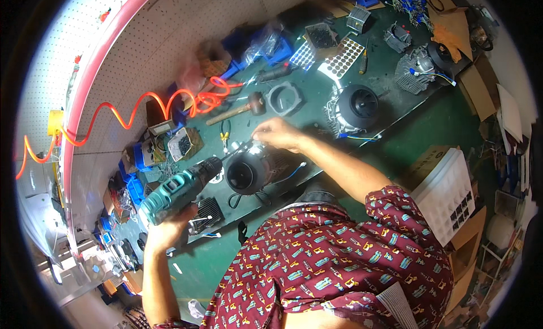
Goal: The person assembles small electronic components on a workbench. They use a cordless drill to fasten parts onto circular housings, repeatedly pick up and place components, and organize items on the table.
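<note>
My left hand (171, 228) is wrapped around the handle of a teal and black cordless drill (176, 188). The drill's long bit reaches right, toward the top of a motor (272, 166) with a round black fan wheel (242, 174) at its left end. Over the far side of that motor, my right hand (278, 133) has its fingers pinched together close to the bit's tip. Whatever sits between those fingertips is too small to make out. Yellow-handled pliers (225, 135) and a mallet (240, 109) lie just beyond the motor.
A second motor (355, 108) stands further right on the green bench, with another (419, 67) beyond it. A grey ring-shaped part (284, 99), sticker sheets (342, 58) and a screwdriver (363, 58) lie behind. An orange coiled hose (150, 97) crosses at left. Blue bins (134, 188) line the back.
</note>
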`<move>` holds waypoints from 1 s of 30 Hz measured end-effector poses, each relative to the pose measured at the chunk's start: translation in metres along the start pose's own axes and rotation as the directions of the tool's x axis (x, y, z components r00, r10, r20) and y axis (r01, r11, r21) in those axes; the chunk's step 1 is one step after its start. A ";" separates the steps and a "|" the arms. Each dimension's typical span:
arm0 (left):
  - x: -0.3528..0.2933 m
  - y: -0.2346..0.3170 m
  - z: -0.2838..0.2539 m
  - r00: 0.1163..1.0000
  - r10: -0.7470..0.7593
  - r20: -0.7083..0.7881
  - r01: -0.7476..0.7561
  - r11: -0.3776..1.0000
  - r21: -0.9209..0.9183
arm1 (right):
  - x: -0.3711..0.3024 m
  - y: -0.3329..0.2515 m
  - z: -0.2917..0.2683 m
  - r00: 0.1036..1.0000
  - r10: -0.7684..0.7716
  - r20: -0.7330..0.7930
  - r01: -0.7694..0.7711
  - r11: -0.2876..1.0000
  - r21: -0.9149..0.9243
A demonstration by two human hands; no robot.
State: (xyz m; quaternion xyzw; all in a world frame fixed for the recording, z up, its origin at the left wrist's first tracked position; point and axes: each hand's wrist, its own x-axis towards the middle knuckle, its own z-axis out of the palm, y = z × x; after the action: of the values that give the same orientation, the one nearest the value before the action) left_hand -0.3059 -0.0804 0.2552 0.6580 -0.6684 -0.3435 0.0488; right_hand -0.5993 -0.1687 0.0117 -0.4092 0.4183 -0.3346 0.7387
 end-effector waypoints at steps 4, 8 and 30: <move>0.020 0.030 -0.023 0.989 -0.029 0.142 -0.004 0.974 0.228 | -0.001 0.004 0.002 0.997 0.002 0.080 0.006 0.994 -0.111; 0.037 0.027 -0.029 0.966 0.115 0.232 -0.189 0.926 0.328 | 0.021 0.052 -0.003 0.962 -0.252 0.108 0.272 0.925 -0.267; 0.057 0.068 -0.043 0.927 0.146 0.347 -0.211 0.965 0.159 | -0.028 0.072 0.046 0.913 -0.294 -0.282 0.231 0.944 -0.237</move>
State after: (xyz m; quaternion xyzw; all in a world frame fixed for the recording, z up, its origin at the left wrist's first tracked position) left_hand -0.3488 -0.1563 0.3019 0.5285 -0.7543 -0.3771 -0.0974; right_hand -0.5590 -0.0985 -0.0278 -0.4753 0.5025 -0.4482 0.5663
